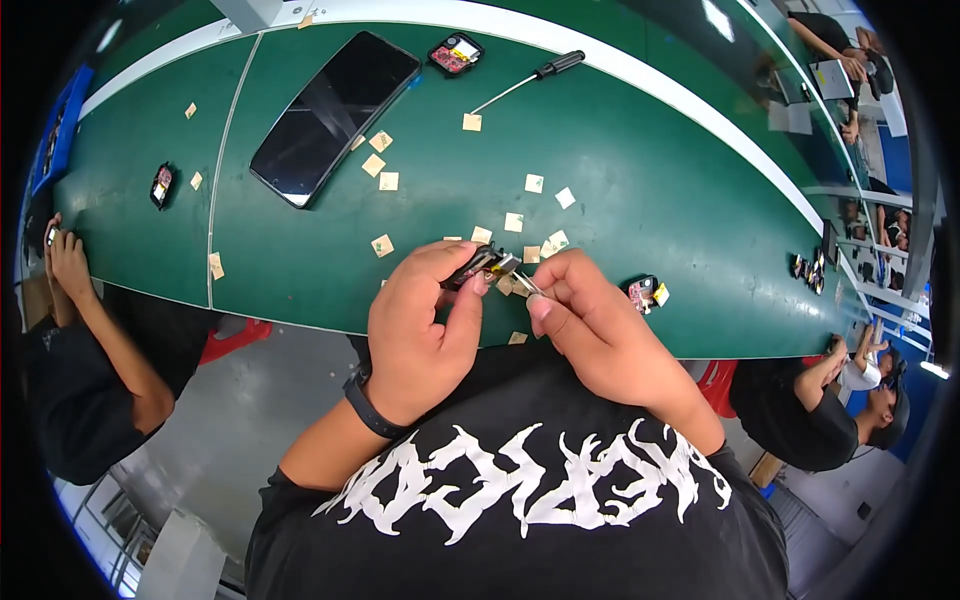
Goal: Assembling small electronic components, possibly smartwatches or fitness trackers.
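Observation:
My left hand (425,325) is closed around a small black electronic device (470,268), gripping it by its sides between thumb and fingers. Its inner parts show, with a bit of yellow and a silvery piece at the right end. In my right hand (600,325) are thin metal tweezers (530,286), pinched between thumb and forefinger. Their tips point at the device's right end; whether they touch it is hidden by the fingers. Small square paper-backed pads (513,222) lie scattered around both hands. Beside my right hand rests another opened device (643,292) with a yellow piece.
On the green table (640,180) lie a black smartphone (335,118), a screwdriver (545,75) and an opened device (456,54) at the back. Another device (162,186) lies left, near a co-worker's hands (70,262). Several dark parts (810,270) sit far right, near another person.

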{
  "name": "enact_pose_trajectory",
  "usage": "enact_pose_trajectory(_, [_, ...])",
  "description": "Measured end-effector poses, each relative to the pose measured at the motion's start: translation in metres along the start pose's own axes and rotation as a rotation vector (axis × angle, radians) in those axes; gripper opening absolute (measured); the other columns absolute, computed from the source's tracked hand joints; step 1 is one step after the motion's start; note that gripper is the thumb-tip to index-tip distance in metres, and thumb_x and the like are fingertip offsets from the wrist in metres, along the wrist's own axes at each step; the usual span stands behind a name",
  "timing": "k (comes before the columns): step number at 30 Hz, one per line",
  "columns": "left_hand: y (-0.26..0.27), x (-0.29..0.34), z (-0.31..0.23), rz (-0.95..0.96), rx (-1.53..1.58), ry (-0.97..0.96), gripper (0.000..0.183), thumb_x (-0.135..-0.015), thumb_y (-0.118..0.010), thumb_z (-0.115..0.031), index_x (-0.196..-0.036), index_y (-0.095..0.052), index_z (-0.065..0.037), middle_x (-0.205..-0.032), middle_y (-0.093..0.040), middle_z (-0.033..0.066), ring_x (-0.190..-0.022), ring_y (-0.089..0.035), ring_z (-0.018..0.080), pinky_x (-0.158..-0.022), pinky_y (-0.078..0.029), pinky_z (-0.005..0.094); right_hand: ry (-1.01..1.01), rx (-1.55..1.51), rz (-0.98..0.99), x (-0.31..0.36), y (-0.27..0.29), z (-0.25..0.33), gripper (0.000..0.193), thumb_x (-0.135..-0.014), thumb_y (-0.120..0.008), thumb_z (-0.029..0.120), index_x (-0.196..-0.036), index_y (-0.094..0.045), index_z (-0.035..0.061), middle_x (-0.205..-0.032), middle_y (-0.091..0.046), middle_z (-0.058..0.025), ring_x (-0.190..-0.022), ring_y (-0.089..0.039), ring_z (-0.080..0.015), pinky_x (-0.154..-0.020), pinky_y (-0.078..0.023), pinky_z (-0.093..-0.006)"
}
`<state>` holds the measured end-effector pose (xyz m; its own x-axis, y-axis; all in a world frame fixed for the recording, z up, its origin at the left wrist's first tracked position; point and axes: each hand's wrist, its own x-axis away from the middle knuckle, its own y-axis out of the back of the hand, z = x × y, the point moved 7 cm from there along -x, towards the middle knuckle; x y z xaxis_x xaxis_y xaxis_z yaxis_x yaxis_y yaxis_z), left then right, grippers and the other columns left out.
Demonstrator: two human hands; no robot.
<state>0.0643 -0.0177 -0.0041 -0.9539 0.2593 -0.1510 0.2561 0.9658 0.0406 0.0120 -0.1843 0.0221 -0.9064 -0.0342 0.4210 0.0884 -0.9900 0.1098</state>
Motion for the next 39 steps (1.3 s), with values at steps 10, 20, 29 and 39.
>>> enact_pose_trajectory(10, [-0.001, 0.002, -0.002, 0.082, -0.005, -0.029, 0.029, -0.094, -0.063, 0.010, -0.121, -0.057, 0.003, -0.121, -0.066, 0.0187, -0.099, -0.070, 0.0223, -0.080, -0.060, 0.0313, -0.269, -0.192, 0.043, -0.010, -0.007, 0.006, 0.010, -0.103, -0.060, 0.010, -0.103, -0.051, 0.0040, -0.086, -0.072, -0.0066, -0.060, -0.059, -0.0063, -0.051, -0.045, -0.0217])
enact_pose_trajectory(20, [-0.002, 0.002, 0.000, 0.198, -0.007, 0.010, 0.026, -0.098, -0.057, 0.013, -0.122, -0.052, 0.006, -0.121, -0.063, 0.0198, -0.099, -0.069, 0.0189, -0.085, -0.059, 0.0309, -0.329, -0.253, 0.048, -0.019, -0.012, 0.000, 0.013, -0.100, -0.063, 0.009, -0.098, -0.051, 0.0062, -0.079, -0.071, -0.0049, -0.054, -0.055, -0.0052, -0.045, -0.039, -0.0219])
enact_pose_trajectory(29, [-0.002, 0.001, 0.004, 0.194, 0.088, 0.072, 0.025, -0.098, -0.055, 0.013, -0.122, -0.051, 0.006, -0.119, -0.060, 0.0176, -0.100, -0.068, 0.0183, -0.087, -0.059, 0.0314, -0.268, -0.315, 0.008, -0.020, -0.011, -0.002, 0.015, -0.099, -0.065, 0.008, -0.096, -0.051, 0.0064, -0.076, -0.070, -0.0046, -0.052, -0.052, -0.0048, -0.045, -0.038, -0.0223])
enact_pose_trajectory(39, [-0.002, 0.000, 0.004, 0.206, 0.068, 0.057, 0.026, -0.098, -0.055, 0.013, -0.122, -0.051, 0.005, -0.118, -0.060, 0.0174, -0.100, -0.066, 0.0182, -0.087, -0.058, 0.0317, -0.290, -0.375, -0.003, -0.020, -0.013, -0.011, 0.015, -0.099, -0.066, 0.008, -0.095, -0.051, 0.0066, -0.076, -0.070, -0.0059, -0.051, -0.052, -0.0050, -0.045, -0.037, -0.0218])
